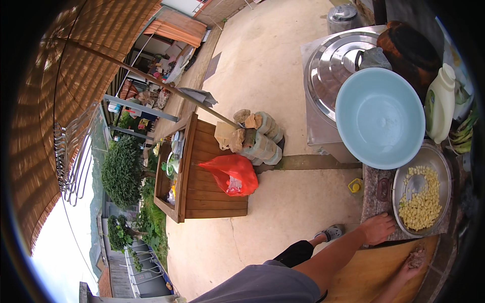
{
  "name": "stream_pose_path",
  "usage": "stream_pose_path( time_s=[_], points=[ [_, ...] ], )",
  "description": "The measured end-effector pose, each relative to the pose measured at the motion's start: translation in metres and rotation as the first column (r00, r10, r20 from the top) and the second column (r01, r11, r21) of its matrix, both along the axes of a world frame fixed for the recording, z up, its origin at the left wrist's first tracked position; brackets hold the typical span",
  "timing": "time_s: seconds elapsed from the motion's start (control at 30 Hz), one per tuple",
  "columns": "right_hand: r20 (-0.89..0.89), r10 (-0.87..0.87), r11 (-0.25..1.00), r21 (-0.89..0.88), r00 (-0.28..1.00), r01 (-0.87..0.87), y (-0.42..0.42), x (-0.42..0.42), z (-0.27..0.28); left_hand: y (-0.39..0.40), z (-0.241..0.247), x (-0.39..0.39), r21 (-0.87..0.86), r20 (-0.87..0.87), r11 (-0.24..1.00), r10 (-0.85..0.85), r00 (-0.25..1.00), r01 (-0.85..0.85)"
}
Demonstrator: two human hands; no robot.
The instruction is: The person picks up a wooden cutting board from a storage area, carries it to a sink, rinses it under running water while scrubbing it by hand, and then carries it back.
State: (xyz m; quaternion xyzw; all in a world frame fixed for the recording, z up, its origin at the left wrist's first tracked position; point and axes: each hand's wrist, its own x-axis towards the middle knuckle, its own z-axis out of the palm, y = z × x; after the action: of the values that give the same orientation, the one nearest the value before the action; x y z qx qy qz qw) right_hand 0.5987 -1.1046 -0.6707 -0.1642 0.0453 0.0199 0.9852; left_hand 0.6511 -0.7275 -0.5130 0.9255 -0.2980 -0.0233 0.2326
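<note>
My left hand (pixel 379 229), with curled fingers, is at the edge of a speckled stone counter (pixel 373 202). It lies just beside a steel bowl (pixel 398 200) of pale yellow corn kernels (pixel 420 206); whether it grips anything is unclear. Lower in the picture, my right hand (pixel 413 264) holds a brownish clump (pixel 416 256), too small to name surely, over a yellowish wooden board (pixel 363 270). A light blue plastic basin (pixel 380 119) overlaps the steel bowl's upper edge and a large steel pot lid (pixel 322 75).
A white bottle (pixel 441 104) and a blackened brown pot (pixel 411 57) stand beyond the basin. A steel stove (pixel 314 128) adjoins the counter. Across the concrete are a wooden cabinet (pixel 218 202), a red plastic bag (pixel 242 172) and several water jugs (pixel 265 147) around a slanting pole (pixel 151 77).
</note>
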Motion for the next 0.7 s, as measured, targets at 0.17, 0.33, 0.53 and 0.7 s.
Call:
stream_pose_path(
  time_s=[0.17,0.33,0.53,0.7],
  points=[
    [-0.351,-0.298,0.949,-0.007,0.888,0.315,0.035,-0.003,0.027,0.001,-0.001,-0.002,-0.003,-0.030,1.000,-0.004,1.000,0.004],
    [-0.416,-0.327,0.939,-0.044,0.848,0.340,0.032,0.005,0.005,-0.002,0.003,0.003,0.005,0.018,1.000,-0.010,1.000,0.010],
    [-0.190,-0.106,0.969,0.200,0.976,0.144,0.057,0.008,0.036,0.005,0.004,-0.005,0.011,0.004,1.000,0.013,1.000,-0.013],
    [-0.189,-0.213,0.977,-0.017,0.959,0.214,-0.015,0.005,-0.017,-0.004,0.000,0.007,-0.028,0.032,0.999,-0.027,0.999,0.028]
  ],
)
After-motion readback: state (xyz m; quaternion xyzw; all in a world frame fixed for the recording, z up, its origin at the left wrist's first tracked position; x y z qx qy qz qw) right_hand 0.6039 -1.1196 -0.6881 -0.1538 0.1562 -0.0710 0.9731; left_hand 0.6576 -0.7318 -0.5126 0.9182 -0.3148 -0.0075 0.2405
